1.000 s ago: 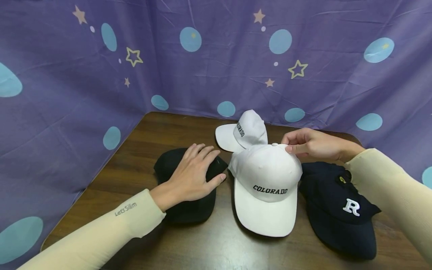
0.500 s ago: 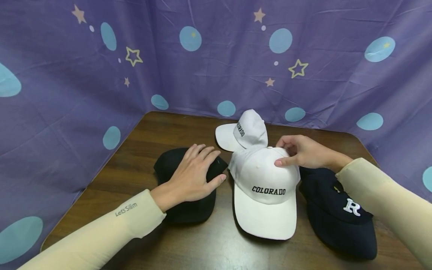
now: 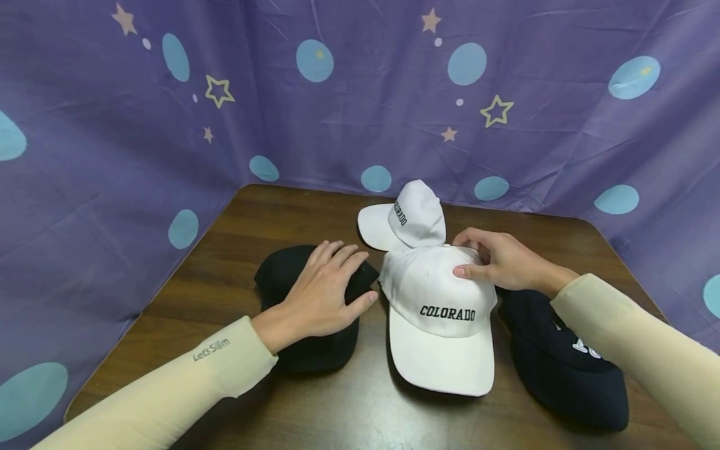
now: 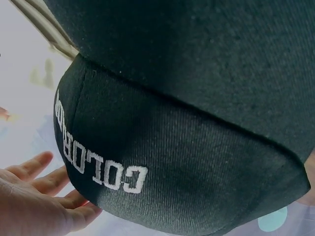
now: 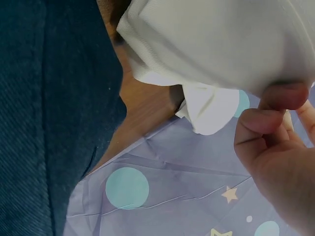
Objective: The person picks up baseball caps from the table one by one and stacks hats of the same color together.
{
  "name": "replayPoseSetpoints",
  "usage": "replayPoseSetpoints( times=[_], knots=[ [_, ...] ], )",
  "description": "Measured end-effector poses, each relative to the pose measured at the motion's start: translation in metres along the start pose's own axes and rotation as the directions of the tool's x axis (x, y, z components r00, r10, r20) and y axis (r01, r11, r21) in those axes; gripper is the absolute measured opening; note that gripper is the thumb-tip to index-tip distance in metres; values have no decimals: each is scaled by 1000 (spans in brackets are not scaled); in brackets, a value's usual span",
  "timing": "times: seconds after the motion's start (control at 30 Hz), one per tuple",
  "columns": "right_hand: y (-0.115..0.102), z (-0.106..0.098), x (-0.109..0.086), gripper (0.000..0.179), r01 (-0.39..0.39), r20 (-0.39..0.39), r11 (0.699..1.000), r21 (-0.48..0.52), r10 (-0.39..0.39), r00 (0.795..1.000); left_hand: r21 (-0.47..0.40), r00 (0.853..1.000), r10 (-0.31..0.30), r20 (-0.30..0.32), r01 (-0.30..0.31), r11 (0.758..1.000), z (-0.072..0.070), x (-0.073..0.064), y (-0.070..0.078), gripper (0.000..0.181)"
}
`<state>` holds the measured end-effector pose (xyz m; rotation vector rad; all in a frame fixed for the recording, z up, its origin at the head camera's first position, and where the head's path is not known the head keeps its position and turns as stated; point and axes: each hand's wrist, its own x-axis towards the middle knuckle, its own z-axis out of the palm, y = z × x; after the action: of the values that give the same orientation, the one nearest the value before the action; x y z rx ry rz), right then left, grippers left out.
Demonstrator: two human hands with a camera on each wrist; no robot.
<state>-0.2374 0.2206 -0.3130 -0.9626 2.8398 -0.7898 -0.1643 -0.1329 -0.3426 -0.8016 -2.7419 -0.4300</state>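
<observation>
My left hand [image 3: 317, 290] lies with its fingers extended across the top of a black cap [image 3: 320, 356], which hides much of the crown. In the left wrist view, white lettering runs along the front of this black cap [image 4: 197, 142]. To its right, a white cap [image 3: 441, 356] marked COLORADO faces me, brim forward. My right hand [image 3: 503, 259] holds the top of its crown, thumb on the near side and curled fingers behind. The right wrist view shows the thumb and finger of my right hand [image 5: 280, 142] against the white cap [image 5: 216, 44].
A smaller-looking white COLORADO cap [image 3: 416, 215] sits behind, its brim pointing left. On the right, under my forearm, lies a dark navy cap [image 3: 562, 369] with a partly hidden white letter. All stand on a brown wooden table [image 3: 225, 250]; a purple curtain [image 3: 365, 94] hangs behind.
My right hand has shifted left and slightly down over the white cap's crown, its thumb moving onto the front. The forearm now covers more of the navy cap. My left hand stays put.
</observation>
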Motion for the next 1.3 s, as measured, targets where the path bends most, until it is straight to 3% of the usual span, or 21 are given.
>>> replayPoseSetpoints(
  times=[0.2,0.57,1.0,1.3],
  knots=[
    [0,2,-1,41,45,-38,999,-30,-46,998,-4,1000,-2,5,2,1000,-1,0,1,70],
    [4,6,1,41,51,-76,996,-67,-56,996,-9,1000,-5,7,5,1000,0,-1,1,70],
    [2,2,-3,41,36,-53,996,-87,-41,998,-2,1000,-2,10,2,1000,1,-4,0,70],
    [-4,-11,-5,36,-33,-22,999,-16,33,999,-12,1000,-2,7,2,1000,-1,-4,-1,71]
  ],
)
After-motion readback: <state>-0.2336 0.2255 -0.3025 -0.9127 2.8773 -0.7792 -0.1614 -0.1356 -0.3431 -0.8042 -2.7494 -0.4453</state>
